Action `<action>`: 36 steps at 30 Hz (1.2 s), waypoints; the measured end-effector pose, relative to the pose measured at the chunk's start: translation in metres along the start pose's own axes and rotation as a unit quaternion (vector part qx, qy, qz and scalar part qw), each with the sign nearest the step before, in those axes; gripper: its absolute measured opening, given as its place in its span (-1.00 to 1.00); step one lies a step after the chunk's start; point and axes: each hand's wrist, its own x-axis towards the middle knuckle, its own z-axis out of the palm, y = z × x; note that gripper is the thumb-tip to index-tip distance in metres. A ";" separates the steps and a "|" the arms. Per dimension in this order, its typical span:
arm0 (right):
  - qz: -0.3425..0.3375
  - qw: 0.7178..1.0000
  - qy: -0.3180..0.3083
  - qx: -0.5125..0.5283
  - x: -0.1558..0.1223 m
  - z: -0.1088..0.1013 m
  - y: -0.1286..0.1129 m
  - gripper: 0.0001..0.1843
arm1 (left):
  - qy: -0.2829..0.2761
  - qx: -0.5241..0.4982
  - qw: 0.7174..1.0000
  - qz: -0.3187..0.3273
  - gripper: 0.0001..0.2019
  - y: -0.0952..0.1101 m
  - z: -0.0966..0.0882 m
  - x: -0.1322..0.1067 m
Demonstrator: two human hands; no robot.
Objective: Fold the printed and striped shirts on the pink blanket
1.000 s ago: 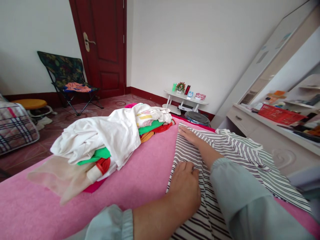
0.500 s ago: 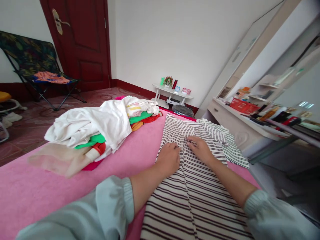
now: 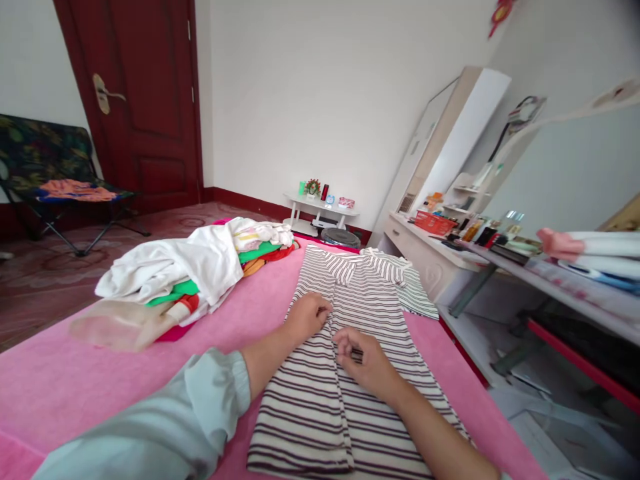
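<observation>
A white shirt with dark stripes (image 3: 373,313) lies spread flat on the pink bed cover (image 3: 75,393), collar toward the far end. My left hand (image 3: 309,315) rests on the shirt's left half by the centre opening, fingers curled on the cloth edge. Just below it, my right hand (image 3: 361,357) pinches the right front edge at the opening, fingers bent together. Both forearms reach in from the bottom, the left one in a pale green sleeve.
A heap of white, green and red clothes (image 3: 195,270) sits on the bed to the left. Right of the bed stand a white dresser (image 3: 435,257) with a red basket (image 3: 434,222) and a shelf of bottles. A folding chair (image 3: 55,180), dark red door (image 3: 145,107) and small white stand (image 3: 323,207) lie beyond.
My right hand has drawn back from the far collar area to the middle of the shirt front. The left hand has stayed by the opening. The view has swung right and pulled back.
</observation>
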 end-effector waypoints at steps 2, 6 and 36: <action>-0.028 0.998 -0.057 -0.007 -0.006 -0.002 -0.009 -0.61 | -0.019 -0.010 0.999 -0.030 -0.81 0.004 -0.002 0.000; -0.077 0.984 -0.151 -0.061 -0.013 -0.012 -0.027 -0.54 | -0.027 0.034 0.995 -0.089 -0.70 0.015 -0.003 0.001; -0.048 0.968 -0.238 -0.066 -0.021 -0.029 -0.041 -0.57 | -0.036 0.020 0.996 -0.077 -0.84 0.023 0.014 0.003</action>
